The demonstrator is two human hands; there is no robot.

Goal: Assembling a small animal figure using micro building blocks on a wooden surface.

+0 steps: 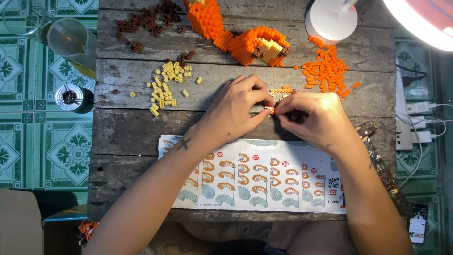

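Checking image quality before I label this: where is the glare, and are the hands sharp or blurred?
Head view: the lamp shade at top right is blown out to white glare; the left hand and right hand look fairly sharp, pinching a small orange brick piece; the wooden table is evenly lit, with soft shadows under the hands.

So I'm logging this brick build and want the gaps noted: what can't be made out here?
Head view only:
- Small orange piece pinched between left hand and right hand: fingers hide its shape.
- Orange model: top cut off by the edge.
- Instruction sheet: forearms cover parts.
- Lamp: glare, cropped.
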